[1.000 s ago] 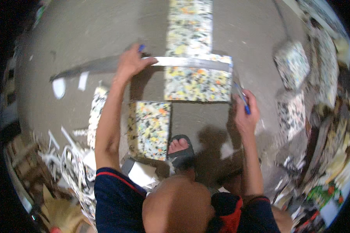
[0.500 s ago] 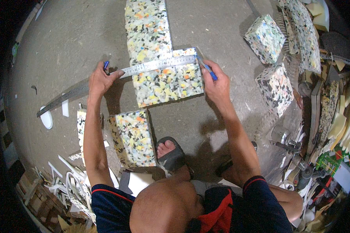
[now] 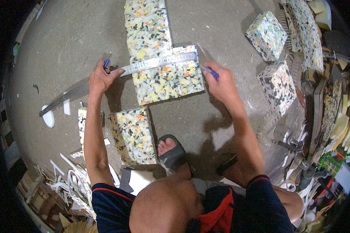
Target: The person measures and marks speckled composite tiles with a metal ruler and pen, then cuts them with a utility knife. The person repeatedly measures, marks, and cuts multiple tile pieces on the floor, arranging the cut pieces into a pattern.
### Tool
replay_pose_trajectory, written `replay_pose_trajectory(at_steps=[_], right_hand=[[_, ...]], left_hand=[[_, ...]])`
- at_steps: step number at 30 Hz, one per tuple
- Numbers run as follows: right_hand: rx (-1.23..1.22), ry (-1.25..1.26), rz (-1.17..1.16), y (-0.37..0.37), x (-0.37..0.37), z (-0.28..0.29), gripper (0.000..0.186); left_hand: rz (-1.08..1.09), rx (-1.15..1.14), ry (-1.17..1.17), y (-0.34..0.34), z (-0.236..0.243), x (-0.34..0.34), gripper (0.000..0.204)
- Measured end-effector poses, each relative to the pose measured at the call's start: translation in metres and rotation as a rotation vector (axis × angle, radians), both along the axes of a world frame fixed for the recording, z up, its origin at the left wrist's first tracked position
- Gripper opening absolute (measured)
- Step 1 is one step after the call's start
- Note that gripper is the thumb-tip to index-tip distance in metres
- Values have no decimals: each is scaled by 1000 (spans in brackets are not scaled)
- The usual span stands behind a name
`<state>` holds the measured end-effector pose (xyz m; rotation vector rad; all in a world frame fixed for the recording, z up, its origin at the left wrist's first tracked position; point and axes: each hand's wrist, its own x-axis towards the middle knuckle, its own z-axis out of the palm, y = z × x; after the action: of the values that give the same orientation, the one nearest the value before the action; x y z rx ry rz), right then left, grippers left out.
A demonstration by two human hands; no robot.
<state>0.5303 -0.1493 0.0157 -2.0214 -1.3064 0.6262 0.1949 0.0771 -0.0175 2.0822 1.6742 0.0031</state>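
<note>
My left hand (image 3: 101, 77) grips a long steel ruler (image 3: 151, 63) lying across a speckled multicoloured foam piece (image 3: 157, 87); a small blue object (image 3: 106, 63) is at its fingers. A long speckled foam strip (image 3: 146, 23) extends upward beyond the ruler. My right hand (image 3: 219, 83) is closed on a slim blue-handled blade tool (image 3: 210, 70), its pale tip pointing up near the ruler's right end and the foam's edge. Another foam block (image 3: 130, 134) lies below, beside my sandalled foot (image 3: 167, 149).
Two speckled foam blocks (image 3: 266, 35) (image 3: 276, 87) sit at the right on the concrete floor (image 3: 66, 46). Offcuts and scrap (image 3: 334, 116) crowd the right edge; white strips (image 3: 72, 186) pile at the lower left. A white oval piece (image 3: 47, 118) lies at the left.
Since a second ago my right hand has risen to the ruler's right end, then shifted slightly right. The view has moved, shifting the foam leftward in the picture; the ruler appears slightly more slanted.
</note>
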Motion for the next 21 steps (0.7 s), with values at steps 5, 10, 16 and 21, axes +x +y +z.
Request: replay_pose_trajectory(at_steps=[5,10,16,21], right_hand=[[85,38,-55,-32,14,40,18],[164,161,-276,-25,32,41,22],[100,-116,-75,111,32,-6,55],[-228,348,-72,242,7,-42,79]], left_hand=[[-26,129,-29,-12,13,-8,68],[38,187,18,-54,67,-54,68],[295,49,111,-128,123,-92,74],[346,-29,197,-204,136,-94,76]])
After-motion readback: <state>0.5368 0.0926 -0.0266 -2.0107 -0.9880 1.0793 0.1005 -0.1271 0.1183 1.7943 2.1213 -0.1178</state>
